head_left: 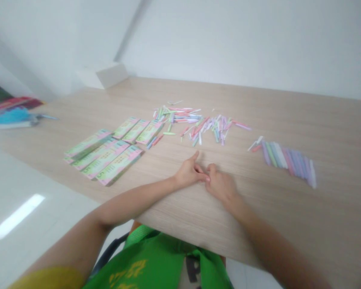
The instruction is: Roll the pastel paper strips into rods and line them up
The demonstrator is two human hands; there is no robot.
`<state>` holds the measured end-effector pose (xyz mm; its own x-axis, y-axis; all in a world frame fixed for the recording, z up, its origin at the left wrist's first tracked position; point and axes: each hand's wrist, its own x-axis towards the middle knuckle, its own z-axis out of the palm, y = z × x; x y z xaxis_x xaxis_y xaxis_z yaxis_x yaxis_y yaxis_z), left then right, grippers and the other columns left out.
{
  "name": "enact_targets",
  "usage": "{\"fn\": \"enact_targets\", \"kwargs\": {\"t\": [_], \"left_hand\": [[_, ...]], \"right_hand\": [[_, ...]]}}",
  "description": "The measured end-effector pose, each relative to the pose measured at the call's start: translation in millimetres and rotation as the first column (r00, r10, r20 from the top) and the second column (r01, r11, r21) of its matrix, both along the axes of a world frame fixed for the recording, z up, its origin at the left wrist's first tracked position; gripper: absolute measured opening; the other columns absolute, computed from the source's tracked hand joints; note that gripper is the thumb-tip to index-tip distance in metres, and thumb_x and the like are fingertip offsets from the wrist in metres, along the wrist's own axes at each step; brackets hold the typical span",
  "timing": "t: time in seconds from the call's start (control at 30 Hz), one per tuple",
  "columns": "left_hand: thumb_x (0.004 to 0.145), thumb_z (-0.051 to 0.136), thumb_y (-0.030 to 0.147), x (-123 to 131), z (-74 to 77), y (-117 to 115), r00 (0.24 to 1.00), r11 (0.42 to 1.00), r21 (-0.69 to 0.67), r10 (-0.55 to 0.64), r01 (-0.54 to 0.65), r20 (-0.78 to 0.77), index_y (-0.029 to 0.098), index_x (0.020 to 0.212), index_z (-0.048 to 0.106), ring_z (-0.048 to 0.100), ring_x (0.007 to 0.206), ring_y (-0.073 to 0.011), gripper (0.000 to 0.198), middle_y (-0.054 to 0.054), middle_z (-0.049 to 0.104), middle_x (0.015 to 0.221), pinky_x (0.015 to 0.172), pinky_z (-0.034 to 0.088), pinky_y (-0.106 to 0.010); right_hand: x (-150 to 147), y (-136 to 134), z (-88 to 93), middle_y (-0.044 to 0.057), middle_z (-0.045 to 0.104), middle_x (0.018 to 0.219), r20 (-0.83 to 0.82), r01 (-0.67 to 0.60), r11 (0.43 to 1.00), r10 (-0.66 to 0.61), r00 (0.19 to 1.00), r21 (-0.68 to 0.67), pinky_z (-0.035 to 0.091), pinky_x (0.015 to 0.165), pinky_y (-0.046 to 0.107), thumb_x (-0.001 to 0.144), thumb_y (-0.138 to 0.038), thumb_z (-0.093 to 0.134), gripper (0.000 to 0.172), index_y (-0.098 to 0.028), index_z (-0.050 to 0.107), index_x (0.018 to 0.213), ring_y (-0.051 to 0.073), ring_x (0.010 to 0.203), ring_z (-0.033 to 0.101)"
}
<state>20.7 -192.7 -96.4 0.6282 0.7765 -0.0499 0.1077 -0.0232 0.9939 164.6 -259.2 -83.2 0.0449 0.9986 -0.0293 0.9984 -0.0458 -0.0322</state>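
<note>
Over the front middle of the table, my left hand (189, 171) and my right hand (221, 184) meet at the fingertips. The fingers of both are pinched together; whatever lies between them is too small or hidden to name. My left thumb points up and away from the pinch. Beyond the hands lies a loose heap of pastel sticks (186, 116) in pink, green, white, blue and purple. To the right, a slanted row of pastel sticks (289, 158) lies side by side, somewhat blurred.
Several flat green-and-pink boxes (119, 162) lie in two rows at the left of the wooden table (325, 224). A white box (112, 75) stands at the back left by the wall. Blue and red packaging (10, 115) sits at the far left edge.
</note>
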Motion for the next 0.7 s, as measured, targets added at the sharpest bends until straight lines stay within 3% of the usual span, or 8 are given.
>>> {"fn": "enact_targets", "kwargs": {"t": [0.1,0.17,0.3,0.37,0.43,0.5,0.57,0.7], "left_hand": [[0.046,0.088,0.039,1.7,9.8,-2.9,0.989,0.99,-0.047,0.13,-0.133,-0.075,0.005,0.147,0.01,0.052,0.043,-0.0105,0.132,0.005,0.06,0.052,0.042,0.035,-0.018],[0.053,0.082,0.053,4.6,15.4,-3.1,0.973,0.97,-0.091,0.218,-0.224,-0.07,0.005,0.139,0.029,0.048,0.039,-0.0086,0.111,0.005,0.057,0.05,0.039,0.031,-0.018],[0.08,0.05,0.065,9.0,25.6,15.0,0.941,0.929,-0.207,0.329,-0.307,0.077,0.012,0.114,0.047,0.041,0.036,-0.0065,0.064,-0.001,0.062,0.06,0.039,0.033,-0.021],[0.086,0.043,0.06,6.9,31.8,36.6,0.872,0.874,-0.262,0.459,-0.41,0.169,0.017,0.108,0.047,0.038,0.036,-0.0057,0.049,-0.001,0.064,0.067,0.041,0.036,-0.021],[0.09,0.039,0.049,1.2,39.4,62.6,0.752,0.764,-0.354,0.626,-0.539,0.208,0.018,0.103,0.046,0.037,0.036,-0.0051,0.034,0.0,0.063,0.07,0.043,0.037,-0.021],[0.09,0.042,0.034,-6.7,47.6,86.4,0.631,0.639,-0.434,0.753,-0.635,0.186,0.019,0.096,0.046,0.035,0.037,-0.004,0.017,0.002,0.06,0.07,0.044,0.037,-0.019],[0.087,0.044,0.024,-14.3,54.7,103.0,0.568,0.566,-0.476,0.808,-0.674,0.156,0.018,0.09,0.046,0.034,0.037,-0.003,0.006,0.003,0.058,0.069,0.044,0.036,-0.018],[0.081,0.048,0.017,-23.2,59.9,114.1,0.602,0.595,-0.481,0.782,-0.644,0.162,0.017,0.082,0.046,0.032,0.037,-0.003,0.002,0.003,0.057,0.067,0.044,0.035,-0.019]], "right_hand": [[-5.5,-2.2,-5.1,0.005,0.062,0.068,-0.186,0.037,0.994,-0.017,0.982,0.103,0.033,0.055,0.027,0.085,-0.024,0.04,0.023,-0.017,0.047,0.106,0.02,0.059,0.061],[-10.6,-3.1,-7.8,0.002,0.059,0.065,-0.376,0.041,0.98,0.036,0.926,0.195,0.031,0.054,0.026,0.08,-0.019,0.04,0.022,-0.018,0.049,0.1,0.017,0.055,0.056],[-19.0,-4.5,-10.2,-0.003,0.051,0.063,-0.716,0.077,0.921,0.241,0.655,0.381,0.028,0.053,0.023,0.072,-0.014,0.039,0.015,-0.019,0.048,0.082,0.01,0.052,0.044],[-18.9,-5.9,-10.1,-0.005,0.042,0.059,-0.809,0.162,0.891,0.292,0.511,0.424,0.024,0.051,0.023,0.073,-0.015,0.038,0.01,-0.02,0.045,0.077,0.009,0.05,0.037],[-15.9,-7.9,-9.1,-0.008,0.031,0.055,-0.87,0.229,0.878,0.317,0.379,0.419,0.021,0.048,0.023,0.076,-0.02,0.038,0.007,-0.02,0.045,0.077,0.009,0.047,0.029],[-11.8,-10.2,-7.4,-0.009,0.023,0.053,-0.908,0.259,0.883,0.323,0.267,0.391,0.019,0.047,0.023,0.08,-0.027,0.038,0.011,-0.02,0.046,0.081,0.009,0.046,0.024],[-8.6,-12.5,-5.0,-0.009,0.021,0.052,-0.928,0.273,0.891,0.322,0.188,0.364,0.019,0.047,0.023,0.083,-0.037,0.036,0.021,-0.019,0.047,0.083,0.009,0.046,0.023],[-5.4,-16.0,1.7,-0.009,0.023,0.05,-0.957,0.296,0.91,0.275,0.094,0.291,0.017,0.044,0.023,0.085,-0.054,0.029,0.041,-0.019,0.048,0.082,0.009,0.044,0.021]]}}
